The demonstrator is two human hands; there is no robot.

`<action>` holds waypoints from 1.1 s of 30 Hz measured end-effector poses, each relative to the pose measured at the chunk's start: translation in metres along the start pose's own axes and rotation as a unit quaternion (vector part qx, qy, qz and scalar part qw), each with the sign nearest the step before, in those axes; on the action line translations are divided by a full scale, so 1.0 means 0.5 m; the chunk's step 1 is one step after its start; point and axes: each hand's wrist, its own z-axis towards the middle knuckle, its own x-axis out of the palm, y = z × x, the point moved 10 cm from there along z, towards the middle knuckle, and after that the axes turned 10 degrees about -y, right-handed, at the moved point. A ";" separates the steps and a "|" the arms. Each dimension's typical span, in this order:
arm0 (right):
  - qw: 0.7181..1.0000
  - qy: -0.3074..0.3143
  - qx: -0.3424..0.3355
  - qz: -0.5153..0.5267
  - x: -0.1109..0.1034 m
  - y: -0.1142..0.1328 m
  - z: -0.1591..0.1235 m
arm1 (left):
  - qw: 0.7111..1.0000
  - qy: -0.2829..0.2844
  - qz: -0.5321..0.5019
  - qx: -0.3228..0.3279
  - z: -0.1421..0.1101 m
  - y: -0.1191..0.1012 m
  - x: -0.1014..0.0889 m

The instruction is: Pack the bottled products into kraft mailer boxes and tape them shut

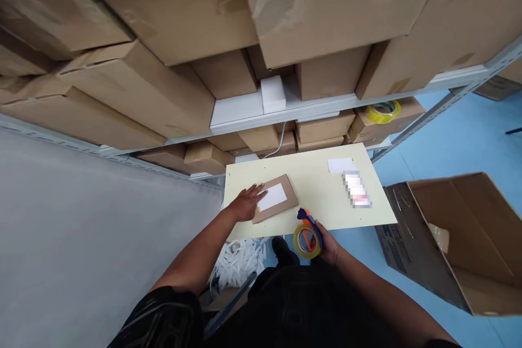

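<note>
A flat brown cardboard box lies at a slant on the left half of a pale yellow board. On its upper face is a white label. My left hand rests on the box's left side, fingers stretched out over the cardboard and the label's edge. Close to the board's front edge, my right hand is wrapped round a blue and orange tape dispenser loaded with a roll of clear yellowish tape. The dispenser is apart from the box.
White slips and a blurred phone-like item lie on the board's right. Behind stand shelves packed with cartons, with a yellow tape roll on one. A large open carton is at right; white paper strips lie below.
</note>
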 end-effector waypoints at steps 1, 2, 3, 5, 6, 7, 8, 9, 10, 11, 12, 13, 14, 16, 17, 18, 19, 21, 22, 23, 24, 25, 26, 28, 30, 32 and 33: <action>1.000 -0.001 -0.003 -0.014 0.000 0.001 -0.004 | 1.000 0.005 0.009 0.012 -0.025 0.008 0.009; 1.000 -0.002 -0.006 -0.027 0.001 0.003 -0.008 | 1.000 0.007 0.018 0.022 -0.044 0.013 0.016; 0.999 -0.002 -0.007 -0.038 0.003 0.005 -0.012 | 0.999 0.008 0.026 0.029 -0.058 0.015 0.021; 0.999 -0.008 0.003 -0.045 0.006 0.012 -0.016 | 0.999 0.001 0.043 0.032 -0.077 0.014 0.027; 0.999 -0.014 0.011 -0.039 0.007 0.018 -0.017 | 0.998 -0.003 0.051 0.027 -0.085 0.011 0.029; 0.999 -0.022 0.019 -0.029 0.009 0.028 -0.015 | 0.998 -0.009 0.060 0.019 -0.092 0.008 0.032; 0.999 -0.031 0.026 -0.018 0.013 0.042 -0.012 | 0.998 -0.017 0.068 0.007 -0.100 0.004 0.036; 0.999 -0.037 0.028 -0.008 0.018 0.061 -0.007 | 0.997 -0.027 0.075 -0.009 -0.107 0.000 0.040; 0.999 -0.041 0.026 -0.003 0.026 0.084 0.000 | 0.996 -0.038 0.080 -0.029 -0.113 -0.005 0.044; 0.999 -0.044 0.023 -0.004 0.036 0.109 0.008 | 0.994 -0.052 0.084 -0.051 -0.118 -0.010 0.048; 0.999 -0.044 0.016 -0.009 0.048 0.137 0.018 | 0.991 -0.068 0.086 -0.073 -0.121 -0.015 0.051; 0.998 -0.053 0.014 -0.021 0.058 0.162 0.028 | 0.988 -0.082 0.086 -0.094 -0.122 -0.022 0.055; 0.997 -0.067 0.013 -0.037 0.065 0.186 0.039 | 0.985 -0.095 0.084 -0.114 -0.121 -0.028 0.060; 0.994 -0.082 0.020 -0.071 0.082 0.223 0.059 | 0.979 -0.114 0.080 -0.152 -0.116 -0.040 0.068; 0.992 -0.088 0.025 -0.090 0.088 0.236 0.067 | 0.975 -0.121 0.079 -0.169 -0.112 -0.045 0.073; 0.989 -0.093 0.030 -0.109 0.093 0.246 0.073 | 0.971 -0.125 0.080 -0.185 -0.109 -0.048 0.077; 0.987 -0.097 0.031 -0.124 0.094 0.254 0.077 | 0.969 -0.126 0.080 -0.197 -0.107 -0.050 0.081; 0.985 -0.100 0.027 -0.138 0.090 0.265 0.079 | 0.967 -0.123 0.082 -0.206 -0.103 -0.055 0.090; 0.985 -0.099 0.022 -0.138 0.085 0.266 0.076 | 0.968 -0.120 0.083 -0.203 -0.101 -0.057 0.093; 0.986 -0.099 0.018 -0.135 0.076 0.263 0.071 | 0.970 -0.117 0.084 -0.198 -0.101 -0.059 0.096; 0.986 -0.100 0.017 -0.131 0.065 0.255 0.065 | 0.971 -0.116 0.083 -0.192 -0.101 -0.061 0.098; 0.987 -0.101 0.019 -0.127 0.051 0.242 0.056 | 0.972 -0.117 0.082 -0.188 -0.101 -0.064 0.098; 0.987 -0.102 0.024 -0.121 0.036 0.223 0.046 | 0.972 -0.118 0.080 -0.187 -0.102 -0.066 0.098; 0.992 -0.075 0.047 -0.093 0.014 0.168 0.022 | 0.971 -0.121 0.072 -0.194 -0.099 -0.073 0.097; 0.994 -0.048 0.075 -0.067 -0.006 0.102 -0.005 | 0.967 -0.123 0.061 -0.213 -0.091 -0.083 0.097; 0.993 -0.044 0.094 -0.056 -0.029 0.044 -0.027 | 0.962 -0.124 0.047 -0.240 -0.079 -0.096 0.096; 0.993 -0.034 0.103 -0.053 -0.033 0.020 -0.035 | 0.958 -0.124 0.037 -0.256 -0.072 -0.103 0.096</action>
